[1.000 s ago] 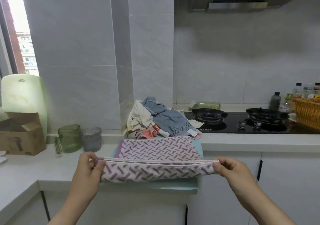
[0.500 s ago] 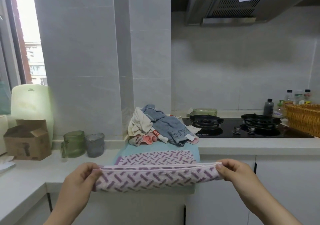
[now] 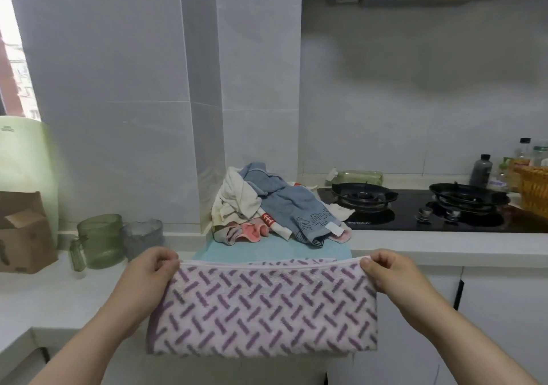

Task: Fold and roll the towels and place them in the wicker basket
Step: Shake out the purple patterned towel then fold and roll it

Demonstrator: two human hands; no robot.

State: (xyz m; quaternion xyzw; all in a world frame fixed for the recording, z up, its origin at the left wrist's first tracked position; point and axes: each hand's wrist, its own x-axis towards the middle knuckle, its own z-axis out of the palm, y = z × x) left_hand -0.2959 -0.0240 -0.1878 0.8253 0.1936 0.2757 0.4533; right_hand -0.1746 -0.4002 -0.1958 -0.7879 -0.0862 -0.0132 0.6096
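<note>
One purple-patterned towel hangs doubled in the air in front of the near edge of the counter, held up by two hands. The left hand pinches its top left corner, fingers curled over the hem with the thumb behind. The right hand pinches the top right corner the same way, its thumb on the near face. The top edge is stretched straight between them and the rest drops flat, with the fold at the bottom.

Just beyond the towel one teal cloth lies flat on the counter. On its far end sits one loose pile of unfolded towels against the tiled pillar; blue, cream and pink pieces show, though the exact number cannot be told.

One wicker basket stands at the far right, cut off by the frame edge, beside the black hob. The hob has two burners and two knobs. Behind it, at least three bottles stand upright near the basket and one more lies on its side.

On the left of the counter stand two glass jugs, one green and one grey, touching or nearly so, and one cardboard box further left.
</note>
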